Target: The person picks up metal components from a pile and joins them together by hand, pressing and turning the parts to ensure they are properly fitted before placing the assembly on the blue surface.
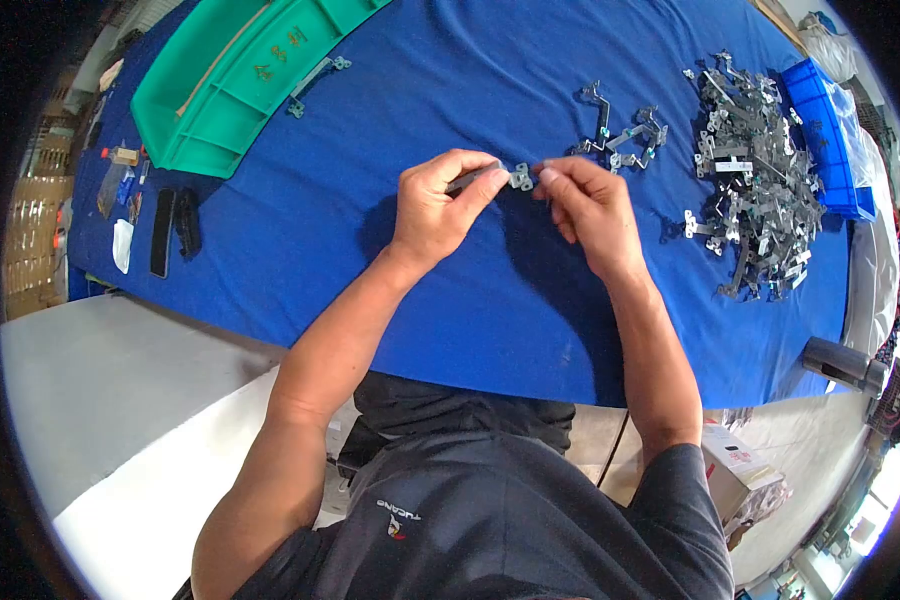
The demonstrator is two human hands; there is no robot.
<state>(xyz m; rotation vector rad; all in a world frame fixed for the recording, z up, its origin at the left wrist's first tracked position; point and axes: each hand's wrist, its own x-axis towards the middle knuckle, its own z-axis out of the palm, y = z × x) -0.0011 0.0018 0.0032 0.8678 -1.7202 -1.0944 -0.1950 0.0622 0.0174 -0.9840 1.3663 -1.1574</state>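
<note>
My left hand [440, 208] pinches a dark, narrow metal bracket between thumb and fingers. The bracket's silvery end plate [520, 178], lobed and with holes, sticks out past the fingertips toward the right. Close beside that plate, my right hand [598, 208] has its thumb and fingers pressed together; what lies between them is too small to make out. Beyond the right hand, a few similar metal brackets [625, 135] lie loose on the blue cloth [450, 320].
A large heap of metal brackets [760, 190] sits on the right, against a blue bin [832, 140]. At upper left, a green tray [210, 125] holds small brass-coloured pieces [280, 55], with one bracket [318, 85] beside it. A phone [162, 232] lies at left.
</note>
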